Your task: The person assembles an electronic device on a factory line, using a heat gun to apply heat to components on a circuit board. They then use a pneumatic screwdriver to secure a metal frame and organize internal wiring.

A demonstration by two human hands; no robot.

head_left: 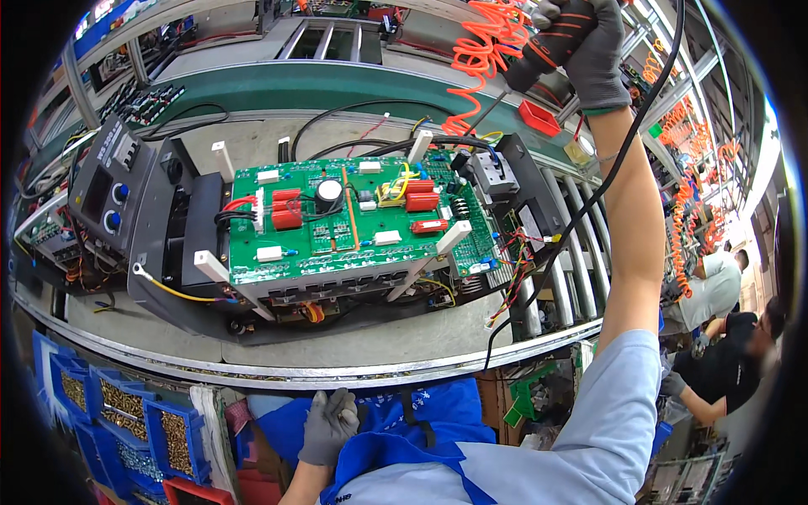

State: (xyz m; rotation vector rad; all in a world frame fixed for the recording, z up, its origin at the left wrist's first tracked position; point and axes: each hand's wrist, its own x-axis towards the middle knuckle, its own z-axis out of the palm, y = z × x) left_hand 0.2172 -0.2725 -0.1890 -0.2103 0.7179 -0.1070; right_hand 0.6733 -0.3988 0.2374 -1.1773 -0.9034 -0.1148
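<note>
My right hand (596, 63), in a grey glove, is raised at the upper right and wrapped round a black-and-orange power screwdriver (551, 44). Its thin bit slants down and left towards the far right end of an open machine chassis (181, 278). In the chassis sits a green circuit board (311, 178) with red capacitors, white posts and wires. Low in the view, before my blue apron (446, 412), my gloved left hand (328, 427) has its fingers curled together. Whatever it may hold is hidden. It is below the bench's metal edge, apart from the chassis.
Blue bins (177, 442) of brass-coloured screws stand at the lower left. An orange coiled hose (488, 42) hangs behind the board, and a black cable (627, 160) crosses my right forearm. Metal rollers (581, 252) lie right of the chassis. Another person (720, 362) works at the far right.
</note>
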